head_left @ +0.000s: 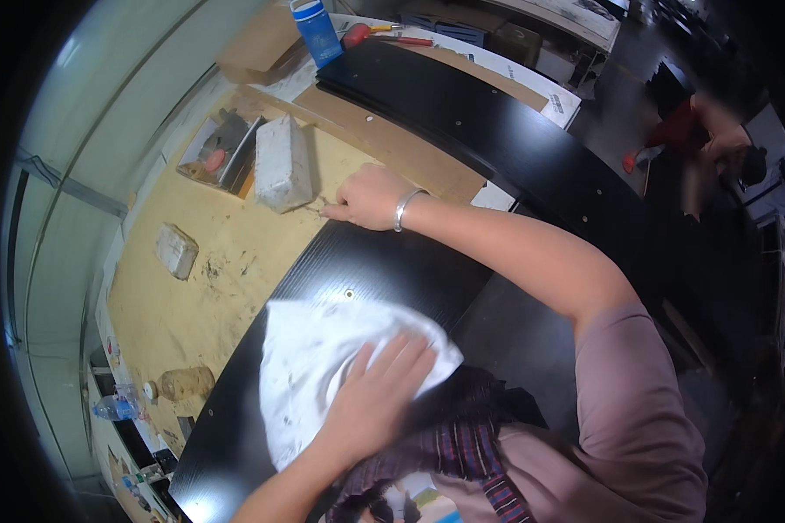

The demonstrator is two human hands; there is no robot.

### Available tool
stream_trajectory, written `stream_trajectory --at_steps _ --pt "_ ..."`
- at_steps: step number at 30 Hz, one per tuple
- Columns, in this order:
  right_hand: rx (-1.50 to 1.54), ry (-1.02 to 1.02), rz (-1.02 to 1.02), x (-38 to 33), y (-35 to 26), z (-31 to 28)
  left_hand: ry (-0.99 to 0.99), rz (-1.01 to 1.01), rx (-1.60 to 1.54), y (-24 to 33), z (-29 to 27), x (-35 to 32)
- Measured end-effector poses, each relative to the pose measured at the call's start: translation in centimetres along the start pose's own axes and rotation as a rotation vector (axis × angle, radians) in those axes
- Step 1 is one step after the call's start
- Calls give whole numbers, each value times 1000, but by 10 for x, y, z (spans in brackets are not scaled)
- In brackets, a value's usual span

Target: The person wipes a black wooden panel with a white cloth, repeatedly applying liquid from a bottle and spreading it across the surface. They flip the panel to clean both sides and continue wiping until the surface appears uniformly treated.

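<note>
A glossy black panel [235, 410] lies in front of me, with a small round hole near its middle. My left hand [377, 392] is open, its fingers stretched flat on a crumpled white cloth [292, 375] spread over the panel; the fingertips are slightly blurred. At the panel's far end is my right hand [371, 199], wearing a silver bracelet [402, 209]. Its fingers are curled closed at the panel's edge and the thumb side points left. What lies under those fingers is partly hidden. Just left of that hand stands a white wrapped block [282, 164].
The yellowish table [235, 305] carries a smaller wrapped block [176, 251], an open box [227, 152] of odds and ends and a lying plastic bottle [186, 383]. Beyond are stacked black panels [462, 113], a blue bottle [317, 35] and screwdrivers [401, 39]. Another person [698, 131] is at far right.
</note>
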State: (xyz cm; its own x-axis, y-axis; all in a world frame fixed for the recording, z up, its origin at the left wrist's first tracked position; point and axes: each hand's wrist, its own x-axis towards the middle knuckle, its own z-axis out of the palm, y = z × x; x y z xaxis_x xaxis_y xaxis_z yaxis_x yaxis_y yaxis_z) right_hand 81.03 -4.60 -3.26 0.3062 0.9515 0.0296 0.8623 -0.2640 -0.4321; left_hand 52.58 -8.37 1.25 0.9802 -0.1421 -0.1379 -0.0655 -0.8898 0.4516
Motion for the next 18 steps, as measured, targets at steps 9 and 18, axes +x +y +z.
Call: stream_trajectory --at_steps 9,18 --pt "734 26 -66 2 61 14 11 175 13 -2 -3 52" --pt "826 127 58 -9 49 19 221 254 -3 -1 1 141"
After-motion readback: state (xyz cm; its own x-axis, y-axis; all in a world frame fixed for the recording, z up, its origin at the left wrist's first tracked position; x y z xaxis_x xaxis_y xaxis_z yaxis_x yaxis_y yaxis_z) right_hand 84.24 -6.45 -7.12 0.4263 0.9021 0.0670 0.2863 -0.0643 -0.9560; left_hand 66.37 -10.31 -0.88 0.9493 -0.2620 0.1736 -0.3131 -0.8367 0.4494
